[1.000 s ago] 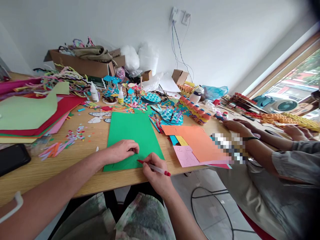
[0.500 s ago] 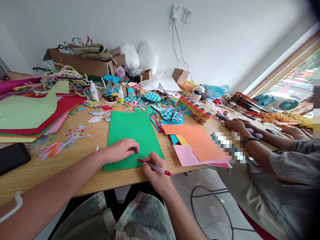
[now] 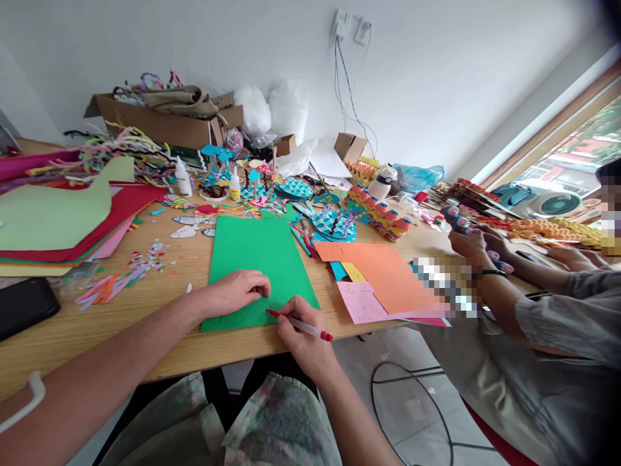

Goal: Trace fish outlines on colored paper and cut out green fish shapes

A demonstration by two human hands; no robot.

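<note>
A green sheet of craft paper or foam lies at the table's front edge, with faint dark lines on its lower part. My left hand rests on it, fingers curled in and no object showing in them. In my right hand is a red felt-tip pen with a pale barrel. Its red tip meets the sheet just below my left fingertips. To the right lie an orange sheet and a pink sheet with drawn lines.
Paper scraps, a black phone and stacked coloured sheets lie left. Glue bottles, paper crafts and a painted egg carton stand behind. At right, a co-worker's hands hold a painted carton strip.
My hands and the pen look almost unmoved on the green sheet. At right, the co-worker's hands have raised and tilted the painted carton strip.
</note>
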